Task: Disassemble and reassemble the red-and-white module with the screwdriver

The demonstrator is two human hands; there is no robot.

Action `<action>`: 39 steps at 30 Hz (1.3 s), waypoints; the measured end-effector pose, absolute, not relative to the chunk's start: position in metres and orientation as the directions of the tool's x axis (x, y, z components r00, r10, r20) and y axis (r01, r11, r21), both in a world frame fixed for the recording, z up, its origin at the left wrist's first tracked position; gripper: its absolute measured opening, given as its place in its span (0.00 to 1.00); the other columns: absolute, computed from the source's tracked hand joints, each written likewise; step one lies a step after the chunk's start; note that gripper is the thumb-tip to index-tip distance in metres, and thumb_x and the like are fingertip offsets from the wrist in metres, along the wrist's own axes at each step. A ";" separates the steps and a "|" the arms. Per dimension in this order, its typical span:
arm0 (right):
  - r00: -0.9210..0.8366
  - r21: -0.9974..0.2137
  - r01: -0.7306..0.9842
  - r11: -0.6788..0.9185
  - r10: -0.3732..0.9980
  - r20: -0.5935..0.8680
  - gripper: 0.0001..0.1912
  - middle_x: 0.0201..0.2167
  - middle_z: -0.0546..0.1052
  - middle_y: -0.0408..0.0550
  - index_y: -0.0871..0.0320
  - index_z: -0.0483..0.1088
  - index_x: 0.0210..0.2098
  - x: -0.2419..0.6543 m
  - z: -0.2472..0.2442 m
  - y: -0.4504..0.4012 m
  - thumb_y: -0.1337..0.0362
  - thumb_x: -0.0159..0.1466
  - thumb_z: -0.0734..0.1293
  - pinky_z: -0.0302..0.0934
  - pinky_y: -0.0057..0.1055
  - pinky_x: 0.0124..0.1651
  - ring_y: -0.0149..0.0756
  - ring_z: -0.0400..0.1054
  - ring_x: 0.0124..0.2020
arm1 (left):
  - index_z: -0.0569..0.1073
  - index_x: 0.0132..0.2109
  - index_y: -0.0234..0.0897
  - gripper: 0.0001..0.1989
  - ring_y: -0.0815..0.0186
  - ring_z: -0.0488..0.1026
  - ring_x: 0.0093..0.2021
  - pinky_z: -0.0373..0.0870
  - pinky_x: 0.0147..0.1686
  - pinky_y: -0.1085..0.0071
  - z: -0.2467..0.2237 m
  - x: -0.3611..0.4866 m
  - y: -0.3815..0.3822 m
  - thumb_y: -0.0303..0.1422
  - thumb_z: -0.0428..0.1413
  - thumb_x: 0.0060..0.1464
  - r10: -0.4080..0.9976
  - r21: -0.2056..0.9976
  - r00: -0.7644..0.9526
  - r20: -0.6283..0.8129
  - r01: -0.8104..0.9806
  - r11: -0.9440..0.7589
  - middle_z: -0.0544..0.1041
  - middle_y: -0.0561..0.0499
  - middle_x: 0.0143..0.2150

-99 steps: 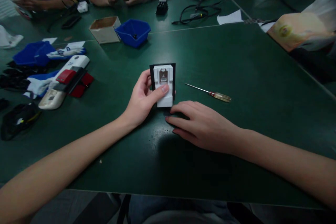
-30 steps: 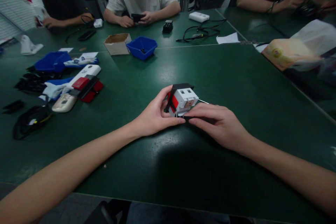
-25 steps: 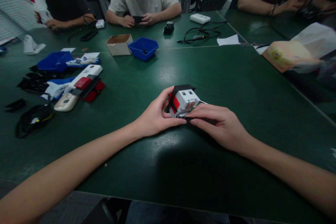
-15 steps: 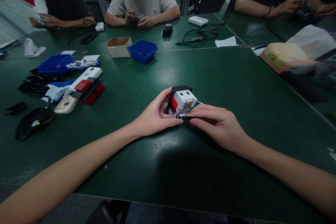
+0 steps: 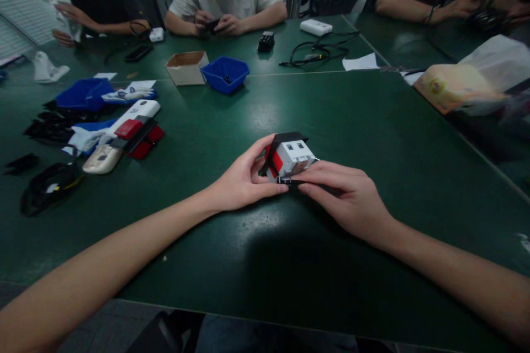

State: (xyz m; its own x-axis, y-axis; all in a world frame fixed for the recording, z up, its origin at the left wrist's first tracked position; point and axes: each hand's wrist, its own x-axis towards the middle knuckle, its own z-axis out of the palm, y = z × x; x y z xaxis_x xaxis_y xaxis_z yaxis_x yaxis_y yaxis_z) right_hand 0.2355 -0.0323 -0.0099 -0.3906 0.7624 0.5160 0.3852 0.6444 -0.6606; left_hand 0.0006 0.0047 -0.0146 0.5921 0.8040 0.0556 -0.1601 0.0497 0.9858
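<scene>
My left hand (image 5: 238, 179) is closed around a small boxy device (image 5: 295, 154) with a light grey face, a red side and a black strap or frame over its top. The device is tilted, held just above the green table. Two dark square openings show on its upper face. My right hand (image 5: 351, 193) pinches a slim black piece (image 5: 290, 181) with a pale band near its end, against the device's lower edge. Whether this piece is a tool or a strap end I cannot tell. A thin white bit sticks out above my right fingers.
At left lie a red-and-black device (image 5: 141, 137), a white device (image 5: 138, 112), blue-and-white gloves (image 5: 78, 139) and a coiled black cable (image 5: 52, 187). A cardboard box (image 5: 186, 70) and a blue bin (image 5: 226, 81) stand ahead. Several people sit across the green table (image 5: 199, 116).
The view has shifted slightly. Both my hands keep the same hold on the device and the slim black piece. At far left, a person's hands have raised a white item.
</scene>
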 end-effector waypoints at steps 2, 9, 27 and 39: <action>-0.386 -0.659 0.390 0.642 0.765 0.517 0.09 0.42 0.85 0.45 0.54 0.82 0.46 0.235 -0.011 -0.032 0.69 0.70 0.70 0.72 0.31 0.47 0.35 0.80 0.42 | 0.55 0.73 0.46 0.48 0.37 0.66 0.71 0.77 0.60 0.43 -0.014 0.001 0.005 0.30 0.71 0.51 0.800 0.986 0.599 0.045 -0.155 0.060 0.66 0.37 0.71; -0.383 -0.648 0.408 0.643 0.765 0.518 0.08 0.43 0.85 0.46 0.55 0.82 0.45 0.236 -0.012 -0.032 0.69 0.70 0.70 0.71 0.31 0.47 0.35 0.80 0.43 | 0.57 0.72 0.45 0.46 0.38 0.64 0.72 0.80 0.58 0.47 -0.013 0.002 0.004 0.30 0.71 0.51 0.814 0.988 0.576 0.073 -0.155 0.021 0.65 0.38 0.71; -0.376 -0.676 0.391 0.625 0.778 0.503 0.08 0.41 0.85 0.46 0.57 0.82 0.44 0.232 -0.006 -0.032 0.70 0.69 0.70 0.72 0.29 0.48 0.35 0.80 0.42 | 0.57 0.72 0.44 0.45 0.43 0.70 0.68 0.81 0.58 0.52 -0.012 0.000 0.004 0.28 0.69 0.53 0.816 0.990 0.577 0.033 -0.128 0.050 0.65 0.38 0.72; -0.334 -0.725 0.400 0.560 0.826 0.454 0.06 0.40 0.86 0.46 0.54 0.82 0.41 0.231 -0.006 -0.033 0.68 0.69 0.71 0.73 0.35 0.47 0.39 0.81 0.41 | 0.59 0.70 0.45 0.42 0.47 0.76 0.62 0.84 0.50 0.60 -0.008 0.001 0.003 0.29 0.69 0.54 0.817 0.994 0.577 0.027 -0.101 0.038 0.68 0.39 0.69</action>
